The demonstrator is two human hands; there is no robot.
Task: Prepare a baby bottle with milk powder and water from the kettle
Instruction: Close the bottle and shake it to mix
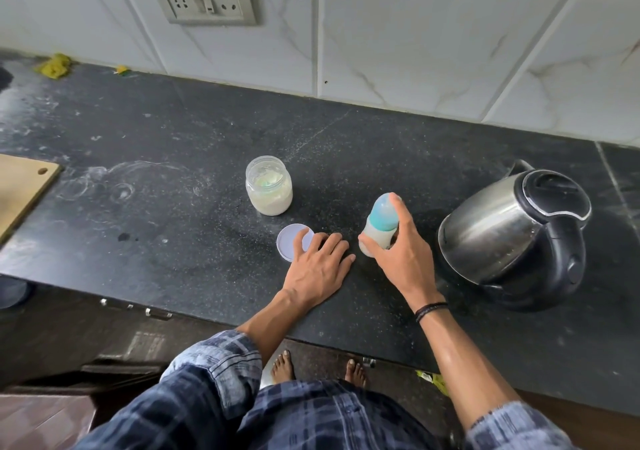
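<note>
The baby bottle point(381, 223) is in the middle of the black counter point(173, 159), right of the open powder jar point(269, 190) and left of the steel kettle point(512, 228), whose lid is down. The right hand point(401, 255) is clamped on it: thumb and fingers wrap the milky lower body and the index finger reaches up over the teal cap. The bottle leans slightly left; whether its base touches the counter I cannot tell. It holds pale, cloudy liquid and the cap is on, so powder and water look to be in already, and the step in hand seems to be mixing or setting it down.

The left hand point(320, 262) lies flat just left of the bottle, fingers straight and apart, gripping nothing, its far fingertips resting on the loose round lid point(289, 242) of the jar.

To mix well, keep the index finger pressing on the cap so nothing leaks, grip low and firm, and swirl or shake with short wrist strokes rather than wide swings, since the kettle sits near on the right and the uncovered jar just beyond on the far left. The bottle should go down upright, well apart from both. The free hand is well placed to pick up the lid and close the jar, which keeps the powder dry
</note>
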